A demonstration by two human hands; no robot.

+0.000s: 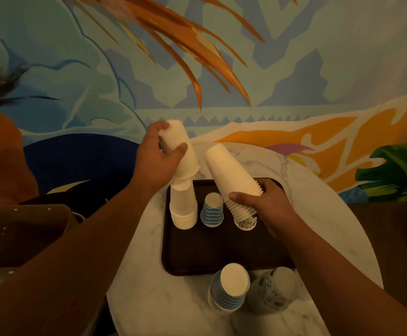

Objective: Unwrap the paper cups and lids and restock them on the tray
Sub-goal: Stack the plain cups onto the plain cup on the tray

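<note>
A dark tray (222, 253) lies on the round marble table (149, 294). My left hand (157, 160) grips the top of a tall stack of upside-down white cups (183, 197) standing at the tray's left. My right hand (265, 202) grips a second, tilted stack of white cups (226, 170) near its lower end, where a patterned cup (245, 223) sits on the tray. Between the two stacks stands a blue-striped cup stack (212, 210), upside down on the tray.
In front of the tray, on the table, stand a blue-striped cup stack (230, 289) and a patterned cup stack in clear wrap (274, 289). A brown bag (20, 229) sits at the left. A painted wall (246, 69) rises behind the table.
</note>
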